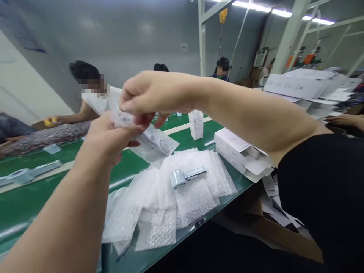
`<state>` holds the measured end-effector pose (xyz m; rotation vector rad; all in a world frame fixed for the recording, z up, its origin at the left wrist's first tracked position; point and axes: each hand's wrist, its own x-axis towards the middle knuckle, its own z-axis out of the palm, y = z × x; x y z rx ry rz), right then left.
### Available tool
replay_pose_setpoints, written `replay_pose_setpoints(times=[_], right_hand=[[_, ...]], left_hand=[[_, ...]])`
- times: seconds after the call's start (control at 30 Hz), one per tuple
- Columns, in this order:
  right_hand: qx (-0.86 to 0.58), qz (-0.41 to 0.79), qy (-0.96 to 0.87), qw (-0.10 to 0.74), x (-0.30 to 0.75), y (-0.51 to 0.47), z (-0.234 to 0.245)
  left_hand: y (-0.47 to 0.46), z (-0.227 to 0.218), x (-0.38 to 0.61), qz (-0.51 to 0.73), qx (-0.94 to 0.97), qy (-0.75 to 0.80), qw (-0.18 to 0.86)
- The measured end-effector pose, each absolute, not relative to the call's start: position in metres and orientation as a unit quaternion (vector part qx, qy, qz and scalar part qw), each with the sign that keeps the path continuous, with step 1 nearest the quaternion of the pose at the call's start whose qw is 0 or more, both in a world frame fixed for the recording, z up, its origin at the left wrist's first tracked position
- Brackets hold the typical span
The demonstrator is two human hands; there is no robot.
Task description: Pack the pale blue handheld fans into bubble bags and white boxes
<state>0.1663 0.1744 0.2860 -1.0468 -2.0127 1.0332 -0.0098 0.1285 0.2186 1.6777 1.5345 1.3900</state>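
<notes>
My left hand (pixel 109 138) and my right hand (pixel 148 94) are both closed on the upper end of a clear plastic pouch (pixel 150 140), pinching it between fingers and thumbs above the green bench (pixel 129 168). The two hands almost touch. The pouch slants down and to the right from my grip, with something printed showing through it, too blurred to read.

Just below my hands, a loose spread of bubble-wrap bags (pixel 176 204) covers the near part of the bench. A silver cylindrical part with a flat dark bar (pixel 184 176) lies on top of them. A similar silver piece (pixel 27 175) lies well to the left on the bench.

Past my right forearm, an upright white carton (pixel 196 124) stands near an open white box (pixel 241 153) lying on its side. A tall stack of white cartons (pixel 298 85) rises farther right. Below the bench edge, a cardboard box (pixel 273 235) holds loose papers.

Across the bench, a co-worker (pixel 93 98) has a yellow object (pixel 50 122) at one hand. Another person (pixel 222 70) sits farther back, and someone else's hand (pixel 344 121) shows at the right edge.
</notes>
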Motion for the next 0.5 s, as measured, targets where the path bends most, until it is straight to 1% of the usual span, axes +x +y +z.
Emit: replay_pose_setpoints(times=[0.07, 0.17, 0.2, 0.23, 0.3, 0.37, 0.43, 0.47, 0.5], right_hand=[[-0.439, 0.323, -0.779, 0.31, 0.229, 0.145, 0.261], [-0.471, 0.207, -0.808, 0.287, 0.302, 0.109, 0.194], [-0.475, 0.193, -0.816, 0.268, 0.316, 0.102, 0.17], [-0.466, 0.185, -0.823, 0.266, 0.326, 0.097, 0.148], [-0.457, 0.182, -0.837, 0.241, 0.335, 0.096, 0.121], [-0.464, 0.161, -0.853, 0.176, 0.338, 0.103, 0.118], [-0.475, 0.126, -0.863, 0.115, 0.338, 0.12, 0.136], [-0.477, 0.11, -0.866, 0.102, 0.336, 0.131, 0.149], [-0.48, 0.093, -0.866, 0.107, 0.333, 0.144, 0.163]], left_hand=[[0.13, 0.209, -0.002, 0.574, 0.563, 0.522, 0.286], [0.131, 0.197, 0.005, 0.65, 0.49, 0.489, 0.315], [0.131, 0.194, 0.007, 0.658, 0.474, 0.486, 0.328], [0.13, 0.192, 0.01, 0.66, 0.458, 0.486, 0.345], [0.127, 0.188, 0.014, 0.661, 0.422, 0.492, 0.378], [0.125, 0.185, 0.014, 0.671, 0.381, 0.497, 0.397], [0.125, 0.184, 0.009, 0.693, 0.352, 0.488, 0.398], [0.125, 0.184, 0.006, 0.708, 0.341, 0.475, 0.396], [0.125, 0.186, 0.003, 0.726, 0.334, 0.454, 0.394]])
